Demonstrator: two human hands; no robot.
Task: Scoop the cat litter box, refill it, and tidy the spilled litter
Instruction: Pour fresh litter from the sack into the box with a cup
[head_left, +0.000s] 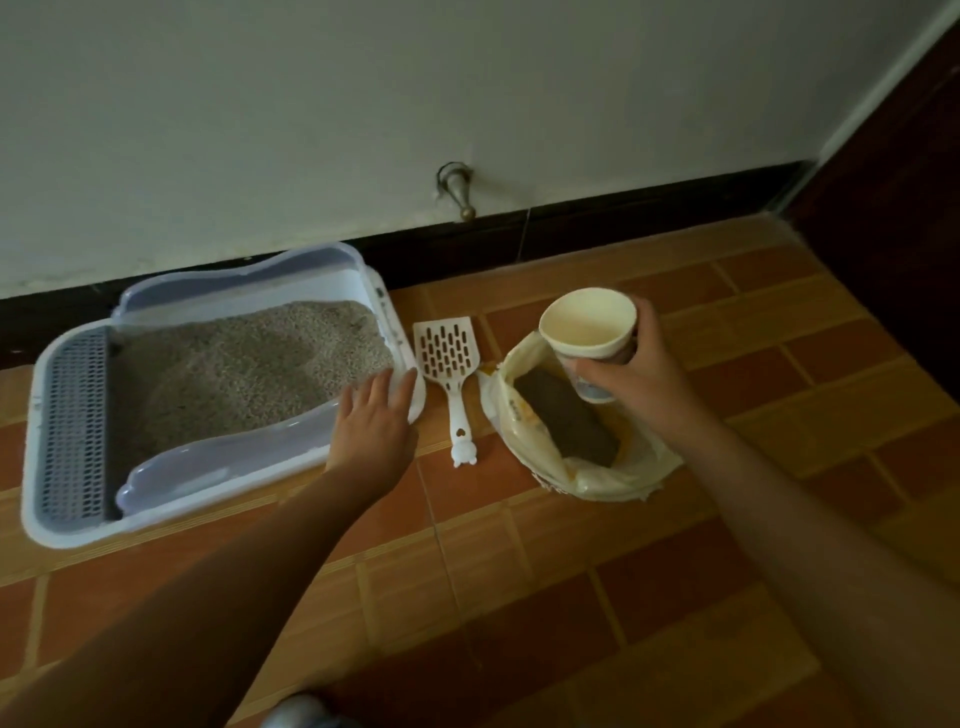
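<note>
Refill under way: right hand (636, 374) gripping empty cup (589, 338) over bag (576, 426); left hand (376, 410) open, flat on box (72, 426) rim at 9 o'clock. Scoop (448, 364) idle between. Pouring, tidying left.

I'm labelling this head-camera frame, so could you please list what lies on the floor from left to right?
Litter box → left hand on its rim → scoop → litter bag, with the right hand holding a cup above it.
</note>
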